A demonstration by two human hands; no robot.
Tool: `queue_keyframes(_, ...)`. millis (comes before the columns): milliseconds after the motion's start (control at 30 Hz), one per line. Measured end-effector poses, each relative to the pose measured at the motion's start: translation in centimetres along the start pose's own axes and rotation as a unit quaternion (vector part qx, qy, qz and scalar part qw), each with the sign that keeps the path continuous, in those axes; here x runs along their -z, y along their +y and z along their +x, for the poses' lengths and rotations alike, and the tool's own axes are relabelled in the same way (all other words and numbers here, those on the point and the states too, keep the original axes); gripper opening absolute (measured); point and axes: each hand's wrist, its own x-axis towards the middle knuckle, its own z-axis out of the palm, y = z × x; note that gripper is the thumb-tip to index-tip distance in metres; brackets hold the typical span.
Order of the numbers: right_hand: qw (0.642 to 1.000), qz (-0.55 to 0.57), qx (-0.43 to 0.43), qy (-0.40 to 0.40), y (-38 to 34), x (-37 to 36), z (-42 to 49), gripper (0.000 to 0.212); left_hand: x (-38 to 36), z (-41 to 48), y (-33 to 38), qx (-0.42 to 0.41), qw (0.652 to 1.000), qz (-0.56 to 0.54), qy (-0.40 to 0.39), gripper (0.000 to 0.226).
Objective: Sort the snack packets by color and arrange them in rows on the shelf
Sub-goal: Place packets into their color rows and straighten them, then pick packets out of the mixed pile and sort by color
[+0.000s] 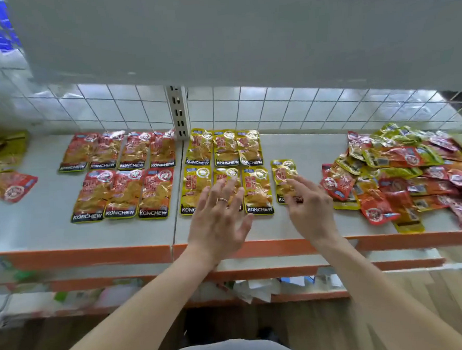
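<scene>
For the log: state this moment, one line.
left hand spread above yellow Konchew rows | right hand over rightmost yellow packet | red rows laid | mixed pile unsorted

Red pkts (122, 192) 2 rows left, yellow pkts (224, 148) 2 rows mid, mixed pile (402, 169) right.

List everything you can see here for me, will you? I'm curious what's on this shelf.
red packets: seven, red, left part of the shelf, four behind and three in front
yellow packets: seven, yellow, middle, three behind and four in front
unsorted pile: too many to count, red and yellow-green mixed, right end
loose packets: a few, one red and some yellow-green, far left edge
shelf: one, pale grey with an orange front edge
wire grid: one, white, behind the shelf
slotted post: one, white, back middle
ring: one, pale metal, on the left hand
left hand: open, over the front yellow row
right hand: open, fingertips on the rightmost yellow packet
</scene>
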Motion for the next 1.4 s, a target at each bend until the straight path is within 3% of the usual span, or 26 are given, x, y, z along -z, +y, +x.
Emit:
queue_keyframes(100,0.989,-0.072,0.050,-0.120,0.5,-0.5,-0.3,0.049,-0.1,0.1,0.1,-0.005,1.000,0.017,0.000,0.062)
queue_keyframes(300,0.976,-0.092,0.059,-0.186,0.6,-0.5,3.5,0.055,0.1,0.1,0.2,-0.008,1.000,0.015,0.025,0.060)
queue_keyframes(467,0.966,-0.133,0.052,-0.215,-0.3,-1.5,7.9,0.057,0.1,0.2,0.6,-0.093,0.995,0.030,0.032,0.056)
queue_keyframes(800,0.966,-0.119,0.047,-0.225,-0.3,-2.0,9.3,0.056,0.5,0.3,0.7,-0.109,0.993,0.049,0.007,0.057)
queue_keyframes(900,0.975,-0.060,0.061,-0.203,-0.6,-1.3,8.7,0.058,0.5,0.3,0.6,-0.110,0.993,0.040,0.000,0.056)
queue_keyframes(1067,0.987,0.065,0.115,-0.093,1.0,0.6,2.1,0.065,0.7,0.4,0.5,-0.111,0.994,0.013,-0.010,0.055)
queue_keyframes(1200,0.988,0.052,0.132,-0.065,3.3,0.6,-2.9,0.060,0.9,0.3,0.7,-0.099,0.995,-0.001,-0.012,0.057)
queue_keyframes(1400,0.995,0.050,0.082,-0.015,4.7,2.9,-5.1,0.063,0.6,-1.3,0.2,-0.080,0.993,-0.041,0.074,0.056)
